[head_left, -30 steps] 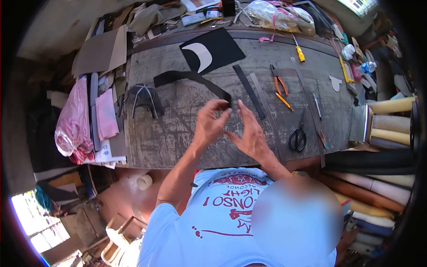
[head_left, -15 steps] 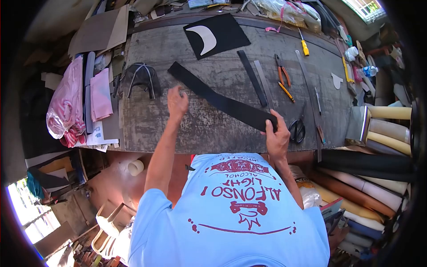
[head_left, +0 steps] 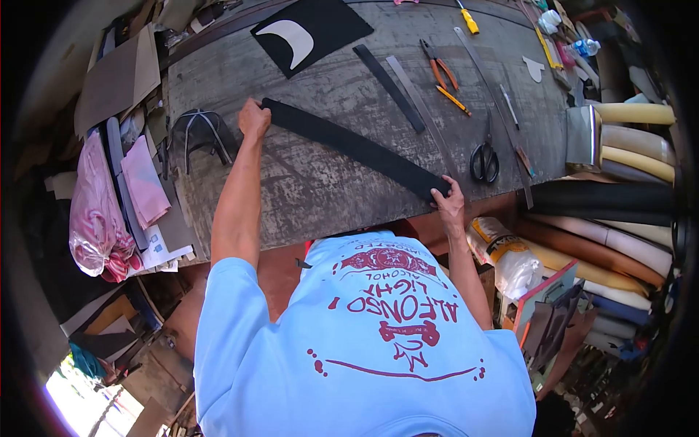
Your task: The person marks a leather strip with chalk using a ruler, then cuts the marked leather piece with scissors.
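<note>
A long black strip [head_left: 353,148], like leather or fabric, stretches diagonally over the worn workbench [head_left: 291,197]. My left hand [head_left: 254,118] is closed on its far left end. At the near right end, my right hand [head_left: 449,202] pinches the strip with thumb and fingers. Above the strip's middle lie a narrower black strip [head_left: 389,89] and a metal ruler [head_left: 422,109]. Black-handled scissors [head_left: 484,162] rest just right of my right hand. Farther back, a pale crescent-shaped piece [head_left: 295,42] lies on a black sheet [head_left: 342,29].
Orange-handled pliers [head_left: 439,67], a yellow pencil [head_left: 453,100], a long ruler [head_left: 495,102] and a yellow screwdriver [head_left: 468,18] lie on the bench's right half. A black piece with pale edging [head_left: 200,138] sits left. Rolls of material [head_left: 604,200] are stacked at right; a pink bag [head_left: 98,207] hangs left.
My left hand, previously off the strip, now grips its far left end. The strip, bent before, now lies straight. The camera view has shifted and tilted.
</note>
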`<action>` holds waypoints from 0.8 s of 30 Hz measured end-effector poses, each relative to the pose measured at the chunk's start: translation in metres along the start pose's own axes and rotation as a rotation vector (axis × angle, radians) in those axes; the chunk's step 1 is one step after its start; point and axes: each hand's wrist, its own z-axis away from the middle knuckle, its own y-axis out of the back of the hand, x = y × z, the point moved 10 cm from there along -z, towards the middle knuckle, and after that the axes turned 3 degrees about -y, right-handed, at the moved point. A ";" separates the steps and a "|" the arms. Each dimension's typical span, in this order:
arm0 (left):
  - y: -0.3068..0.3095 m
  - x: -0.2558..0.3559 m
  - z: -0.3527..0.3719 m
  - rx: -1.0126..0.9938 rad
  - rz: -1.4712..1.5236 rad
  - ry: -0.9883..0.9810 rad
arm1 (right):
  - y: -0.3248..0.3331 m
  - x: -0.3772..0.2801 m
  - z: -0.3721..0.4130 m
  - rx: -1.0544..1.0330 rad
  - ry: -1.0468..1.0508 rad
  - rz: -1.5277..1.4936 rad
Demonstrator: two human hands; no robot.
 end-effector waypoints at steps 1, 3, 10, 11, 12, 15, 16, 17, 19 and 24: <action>0.001 -0.001 0.005 -0.021 0.070 0.010 | 0.001 -0.002 0.001 0.002 0.002 0.018; 0.011 0.001 0.018 -0.041 0.202 0.015 | 0.002 -0.014 0.000 0.005 0.012 0.052; 0.088 -0.055 0.155 -0.094 0.597 0.291 | 0.003 -0.049 -0.032 -0.089 0.136 0.105; 0.092 -0.071 0.175 -0.069 0.610 0.338 | -0.007 -0.047 -0.037 -0.148 0.126 0.063; 0.096 -0.085 0.193 -0.009 0.583 0.386 | -0.016 -0.044 -0.043 -0.175 0.141 0.130; 0.086 -0.123 0.227 0.112 0.448 0.435 | -0.031 -0.050 -0.048 -0.175 0.203 0.381; 0.075 -0.151 0.230 0.124 0.362 0.402 | -0.032 -0.074 -0.035 -0.113 0.265 0.512; 0.069 -0.164 0.233 0.137 0.277 0.370 | -0.032 -0.072 -0.034 -0.104 0.265 0.527; 0.081 -0.141 0.239 0.218 0.106 0.332 | -0.031 -0.076 -0.035 -0.036 0.344 0.633; 0.102 -0.088 0.250 0.345 -0.176 0.345 | -0.055 -0.134 -0.046 0.074 0.604 0.701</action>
